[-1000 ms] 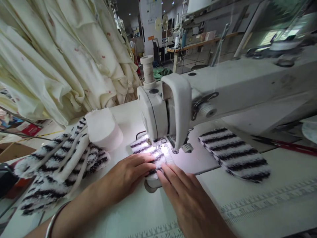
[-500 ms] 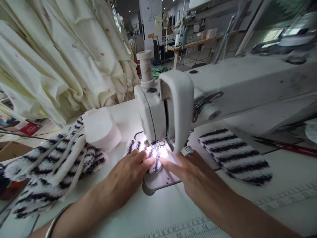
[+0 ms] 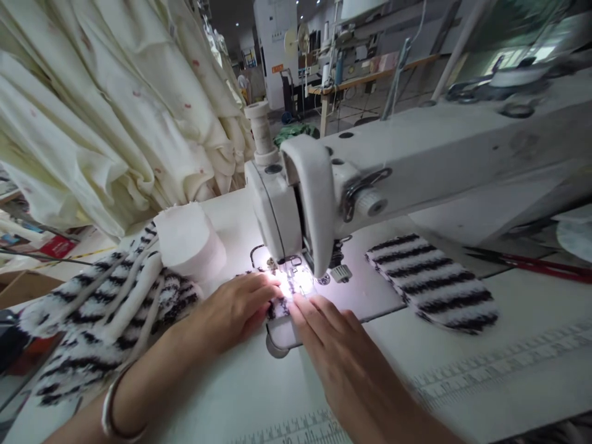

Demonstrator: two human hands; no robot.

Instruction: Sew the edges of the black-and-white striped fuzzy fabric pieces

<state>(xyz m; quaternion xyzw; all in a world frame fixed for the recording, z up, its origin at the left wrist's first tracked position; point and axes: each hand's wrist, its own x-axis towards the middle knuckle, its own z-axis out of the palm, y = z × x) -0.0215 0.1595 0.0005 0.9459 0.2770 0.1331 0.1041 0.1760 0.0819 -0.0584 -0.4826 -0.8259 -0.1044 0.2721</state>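
Note:
A small black-and-white striped fluffy piece lies under the lit needle area of a white sewing machine. My left hand lies on its left side, fingers bent and pressing it down by the presser foot. My right hand comes in from the lower right, fingers stretched flat with the tips on the piece's near edge. Most of the piece is hidden under my fingers and washed out by the machine's light.
A heap of striped pieces with white strips lies at the left, a roll of white tape on it. Another striped piece rests right of the needle. Red-handled scissors lie far right. Cream fabric hangs behind.
The striped piece has fed further under the machine, so less of it shows. My right hand pulled back from beside the presser foot to the piece's near edge. My left hand stayed.

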